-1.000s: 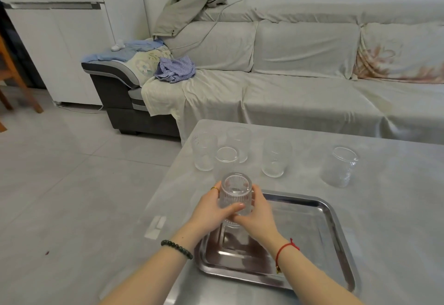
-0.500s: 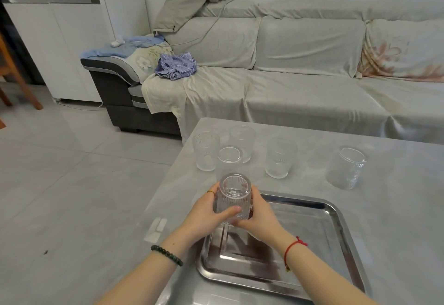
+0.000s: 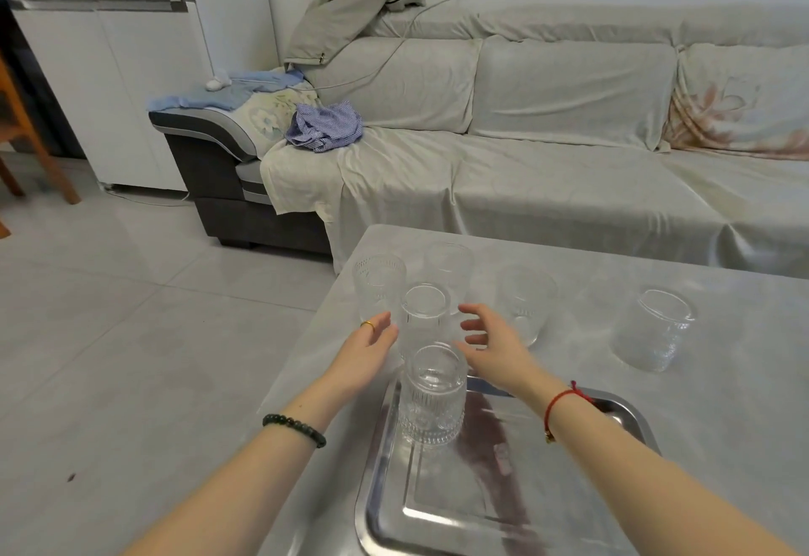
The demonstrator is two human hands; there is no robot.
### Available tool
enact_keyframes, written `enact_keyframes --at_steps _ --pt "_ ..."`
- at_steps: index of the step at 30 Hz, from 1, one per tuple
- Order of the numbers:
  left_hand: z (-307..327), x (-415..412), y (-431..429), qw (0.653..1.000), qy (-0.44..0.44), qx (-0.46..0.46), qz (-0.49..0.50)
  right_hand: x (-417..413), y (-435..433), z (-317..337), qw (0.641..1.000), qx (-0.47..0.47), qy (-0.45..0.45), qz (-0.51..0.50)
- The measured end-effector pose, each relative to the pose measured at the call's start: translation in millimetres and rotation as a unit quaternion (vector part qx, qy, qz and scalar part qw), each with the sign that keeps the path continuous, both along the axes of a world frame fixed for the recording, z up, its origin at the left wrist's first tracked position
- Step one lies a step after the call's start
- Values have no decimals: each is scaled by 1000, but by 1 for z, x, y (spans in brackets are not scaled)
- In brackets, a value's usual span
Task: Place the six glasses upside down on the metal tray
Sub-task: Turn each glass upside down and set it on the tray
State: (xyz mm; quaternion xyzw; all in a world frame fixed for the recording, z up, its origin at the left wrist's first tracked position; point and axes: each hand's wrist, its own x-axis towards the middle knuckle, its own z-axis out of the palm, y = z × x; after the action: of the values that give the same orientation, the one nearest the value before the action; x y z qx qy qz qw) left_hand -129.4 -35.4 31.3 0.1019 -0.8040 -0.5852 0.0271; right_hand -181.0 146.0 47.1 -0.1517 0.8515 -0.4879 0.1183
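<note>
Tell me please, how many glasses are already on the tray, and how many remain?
One glass stands upside down on the tray, at its far left corner. Both hands are empty and open: the left hand and right hand reach toward the nearest glass on the table. Five glasses remain on the table.

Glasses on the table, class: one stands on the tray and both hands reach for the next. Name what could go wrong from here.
1. The next glass stands tight among two others; the open left hand or right hand could knock a neighbour over.
2. The placed glass sits right below both wrists on the metal tray; a forearm may bump it on the way back.
3. The far-right glass appears tilted and might roll.
</note>
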Motion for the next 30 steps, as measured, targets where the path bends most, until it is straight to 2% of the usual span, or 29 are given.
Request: enact_keyframes --at_steps 8,13,17,22,26,30 --pt "-17 -29 9 999 31 17 4 -27 -29 -16 994 -94 -35 46" --pt "-8 -26 9 998 40 48 -7 -28 -30 -19 993 -110 22 29" --pt "12 -18 11 996 38 84 -16 -22 -20 -3 990 -105 91 -24" --pt "16 16 7 998 22 51 -22 -8 12 23 979 -129 128 -96" --pt "-3 55 1 1000 -7 24 -17 18 50 23 981 -90 124 -123" --pt "-30 97 3 993 -29 -104 -42 53 77 4 980 -85 94 -151"
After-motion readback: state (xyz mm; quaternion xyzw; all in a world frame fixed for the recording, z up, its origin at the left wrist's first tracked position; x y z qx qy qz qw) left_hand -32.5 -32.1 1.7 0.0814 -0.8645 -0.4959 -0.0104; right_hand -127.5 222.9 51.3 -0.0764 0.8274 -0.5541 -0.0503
